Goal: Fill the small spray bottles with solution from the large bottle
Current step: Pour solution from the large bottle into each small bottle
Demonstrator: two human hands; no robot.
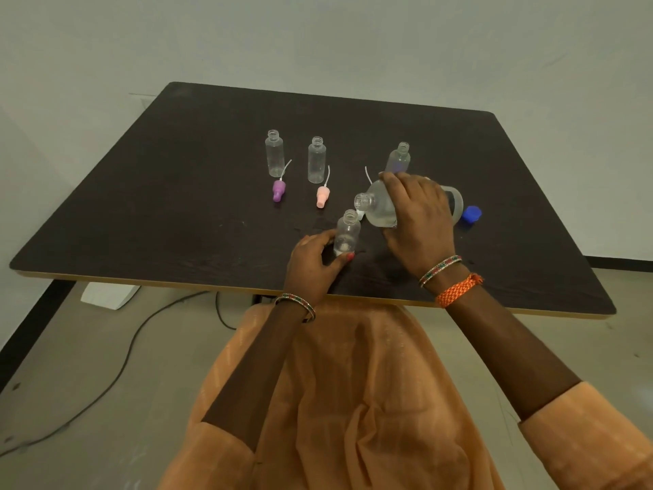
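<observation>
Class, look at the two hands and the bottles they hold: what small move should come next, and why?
Probably tip the large bottle a little further, mouth over the small bottle. The right hand holds it tilted, its open neck just above and beside the small bottle's mouth; the left hand steadies that bottle, which holds only a little liquid.

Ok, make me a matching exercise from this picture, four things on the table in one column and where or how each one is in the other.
1. large bottle
2. blue cap
3. purple spray top
4. near small bottle

a. lying by the far-left bottle
b. tilted in the right hand
c. steadied upright by the left hand
d. loose at the right

Pairs: 1-b, 2-d, 3-a, 4-c
</observation>
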